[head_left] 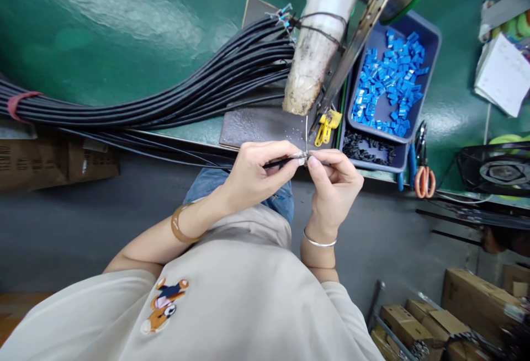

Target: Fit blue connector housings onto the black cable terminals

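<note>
My left hand [259, 170] is closed around a black cable [280, 163] close to its end, thumb and forefinger pinching it. Right beside it, my right hand [334, 176] is closed in a pinch at the cable's tip; what lies between its fingers is too small to make out. A thin pale strand [307, 130] rises from the point where the fingertips meet. Both hands are at the bench edge, below the mouth of a wrapped white duct [314, 46]. Just beyond them lies a dark mat [256, 126] with small white specks on it.
A bundle of black cables [165, 108] with a red tie [19, 106] lies leftward across the green bench [103, 35]. To the right stand a bin of blue parts [430, 68], small black parts [366, 150], yellow-handled clips [327, 127], orange-handled scissors [424, 181] and a small fan [509, 170].
</note>
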`<action>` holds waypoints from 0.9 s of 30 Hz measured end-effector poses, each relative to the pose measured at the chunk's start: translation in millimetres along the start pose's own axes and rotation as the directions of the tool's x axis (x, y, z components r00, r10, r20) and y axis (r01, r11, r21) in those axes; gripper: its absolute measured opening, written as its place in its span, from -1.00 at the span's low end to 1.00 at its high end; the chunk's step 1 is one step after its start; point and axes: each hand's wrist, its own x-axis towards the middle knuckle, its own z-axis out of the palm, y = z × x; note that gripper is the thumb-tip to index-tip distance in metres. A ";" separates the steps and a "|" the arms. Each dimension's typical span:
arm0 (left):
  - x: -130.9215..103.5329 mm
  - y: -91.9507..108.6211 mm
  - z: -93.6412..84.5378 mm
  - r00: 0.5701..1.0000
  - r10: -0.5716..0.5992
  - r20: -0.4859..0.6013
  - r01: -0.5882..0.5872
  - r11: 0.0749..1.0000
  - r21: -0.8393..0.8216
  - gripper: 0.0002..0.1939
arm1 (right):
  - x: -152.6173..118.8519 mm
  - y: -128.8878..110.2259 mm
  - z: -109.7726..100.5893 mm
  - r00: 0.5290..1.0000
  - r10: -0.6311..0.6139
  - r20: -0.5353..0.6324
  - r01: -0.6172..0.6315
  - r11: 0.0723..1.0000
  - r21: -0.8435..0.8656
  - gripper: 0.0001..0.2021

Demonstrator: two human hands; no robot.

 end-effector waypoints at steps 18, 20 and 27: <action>-1.7 -0.5 -1.8 0.998 -0.025 0.061 0.026 1.000 -0.012 -0.90 | -0.5 -2.6 -7.8 0.998 -0.007 0.070 0.014 0.996 -0.093 -0.96; -3.0 -1.8 -1.9 0.996 -0.036 0.076 0.037 0.999 -0.015 -0.93 | -0.4 -6.8 -11.2 0.994 -0.025 0.102 0.041 0.987 -0.155 -0.97; -5.3 -2.4 -6.4 0.964 -0.192 0.182 0.226 0.956 -0.187 -0.87 | 3.0 -18.2 -22.3 0.965 -0.070 0.254 0.147 0.942 -0.300 -0.95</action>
